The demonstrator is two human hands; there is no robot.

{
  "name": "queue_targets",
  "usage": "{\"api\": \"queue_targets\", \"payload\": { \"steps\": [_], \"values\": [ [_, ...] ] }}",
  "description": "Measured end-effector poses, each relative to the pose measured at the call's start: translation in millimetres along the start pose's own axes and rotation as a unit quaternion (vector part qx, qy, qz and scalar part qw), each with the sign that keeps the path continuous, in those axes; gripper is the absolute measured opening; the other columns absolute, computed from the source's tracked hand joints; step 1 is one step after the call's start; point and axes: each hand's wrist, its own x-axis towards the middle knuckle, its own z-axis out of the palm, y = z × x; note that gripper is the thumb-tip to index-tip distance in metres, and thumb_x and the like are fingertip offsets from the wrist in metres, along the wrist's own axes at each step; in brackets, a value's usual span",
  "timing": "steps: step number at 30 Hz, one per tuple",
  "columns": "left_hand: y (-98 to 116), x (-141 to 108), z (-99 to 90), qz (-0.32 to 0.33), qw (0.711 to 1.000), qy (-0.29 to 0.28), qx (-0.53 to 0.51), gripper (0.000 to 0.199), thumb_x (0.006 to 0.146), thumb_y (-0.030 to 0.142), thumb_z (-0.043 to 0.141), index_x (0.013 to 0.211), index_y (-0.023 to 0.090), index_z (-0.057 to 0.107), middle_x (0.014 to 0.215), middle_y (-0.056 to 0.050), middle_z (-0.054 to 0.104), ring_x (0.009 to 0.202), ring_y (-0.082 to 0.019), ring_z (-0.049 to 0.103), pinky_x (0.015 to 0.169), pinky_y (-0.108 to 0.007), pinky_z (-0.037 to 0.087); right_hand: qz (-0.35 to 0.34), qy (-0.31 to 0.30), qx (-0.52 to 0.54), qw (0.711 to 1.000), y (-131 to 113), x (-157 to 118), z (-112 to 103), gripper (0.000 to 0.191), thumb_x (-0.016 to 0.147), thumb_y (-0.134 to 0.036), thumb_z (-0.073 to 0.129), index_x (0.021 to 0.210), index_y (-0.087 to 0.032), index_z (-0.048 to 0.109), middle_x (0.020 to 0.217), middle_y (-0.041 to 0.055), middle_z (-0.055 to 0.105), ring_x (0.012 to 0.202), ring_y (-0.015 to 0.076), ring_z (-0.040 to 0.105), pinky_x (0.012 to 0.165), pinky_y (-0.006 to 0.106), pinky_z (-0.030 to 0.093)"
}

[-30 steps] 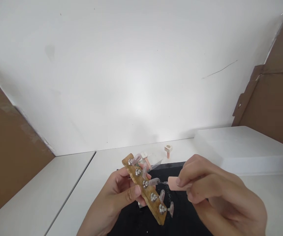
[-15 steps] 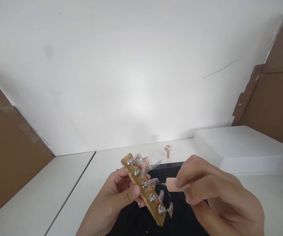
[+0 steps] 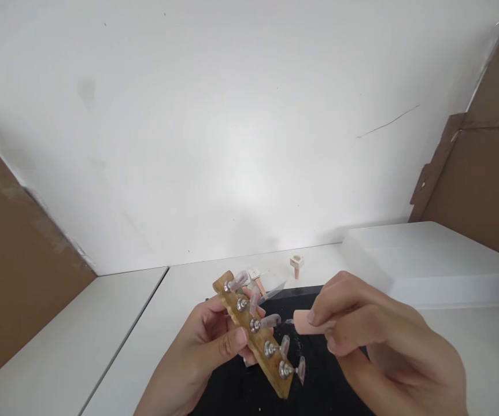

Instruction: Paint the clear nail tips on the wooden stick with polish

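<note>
My left hand [image 3: 206,346] grips a wooden strip [image 3: 253,341], tilted from upper left to lower right. Several silver stands along it carry clear nail tips. Between the thumb and fingers of my right hand [image 3: 374,341] is a peach brush cap [image 3: 305,322]. Its thin brush points left, at the end of the middle nail tip [image 3: 270,321]; whether they touch is hard to tell. Behind the strip lies a small white bottle [image 3: 254,274] with a peach cap. Part of my left fingers is hidden by the strip.
Below the hands is a black mat [image 3: 240,390] on the white table [image 3: 132,341]. A small white and peach piece [image 3: 296,263] stands behind it. At the right sits a translucent white box [image 3: 435,260]. Brown cardboard [image 3: 19,260] flanks both sides, with a white wall [image 3: 232,115] behind.
My right hand and the brush cap have shifted very slightly upward. The wooden strip in my left hand has stayed almost still.
</note>
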Motion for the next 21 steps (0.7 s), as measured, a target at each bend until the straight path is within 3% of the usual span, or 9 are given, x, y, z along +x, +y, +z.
{"api": "queue_targets", "payload": {
  "steps": [15, 21],
  "values": [
    [3.9, 0.2, 1.6, -0.009, 1.0, 0.001, 0.009, 0.017, 0.069, 0.029, 0.067, 0.083, 0.02, 0.068, 0.067, -0.001, 0.061, 0.059, -0.011, 0.055, 0.057, -0.023, 0.043, 0.018, 0.024, 0.04, 0.999, -1.4, -0.4, 6.6, 0.032, 0.065, 0.009, 0.045, 0.072, -0.021, 0.056, 0.077, 0.0023, 0.061, 0.062, 0.0138, 0.059, 0.051, 0.024, 0.048],
    [5.7, -2.7, 5.9, -0.001, 1.0, -0.004, 0.001, 0.018, 0.069, 0.028, 0.067, 0.086, 0.022, 0.068, 0.065, 0.0, 0.059, 0.058, -0.01, 0.052, 0.057, -0.022, 0.042, 0.019, -0.011, 0.012, 1.0, -6.4, 3.1, 2.2, 0.03, 0.067, 0.007, 0.045, 0.072, -0.02, 0.055, 0.076, 0.0045, 0.061, 0.065, 0.0161, 0.059, 0.052, 0.027, 0.05]
  ]
}}
